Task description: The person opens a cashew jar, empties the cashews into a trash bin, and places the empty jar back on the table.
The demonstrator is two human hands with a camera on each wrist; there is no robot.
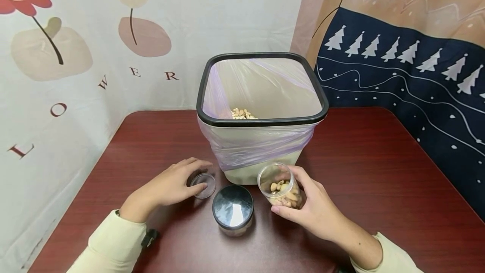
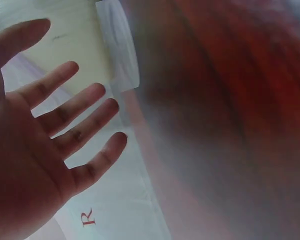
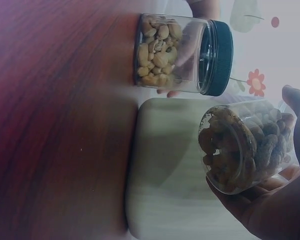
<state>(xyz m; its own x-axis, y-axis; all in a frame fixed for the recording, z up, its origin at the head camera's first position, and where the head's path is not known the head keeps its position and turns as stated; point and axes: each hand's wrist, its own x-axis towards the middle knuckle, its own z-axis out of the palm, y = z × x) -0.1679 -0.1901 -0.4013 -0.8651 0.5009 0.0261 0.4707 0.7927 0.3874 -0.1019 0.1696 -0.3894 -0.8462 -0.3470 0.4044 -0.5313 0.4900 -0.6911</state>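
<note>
glossy tabletop (image 1: pixel 379 159) below, right fingers (image 1: pixel 305 181) grip round, perhaps plastic jar (image 1: pixel 281 189).

Right hand (image 1: pixel 317 210) holding open nut jar (image 1: pixel 284 196), left hand (image 1: pixel 172 184) near clear disc (image 1: pixel 209 181), dark-lidded jar (image 1: pixel 233 210) between, bin (image 1: pixel 262 121) behind

Bright in the head view, glaring white off the glossy round black lid (image 1: pixel 232 207) and softly shadowing the dark-red wood-grained table (image 1: pixel 363 155). Hazy and blurred in the left wrist view; dim in the right, darkening the clear cylindrical jar of nuts (image 3: pixel 247 147).
</note>
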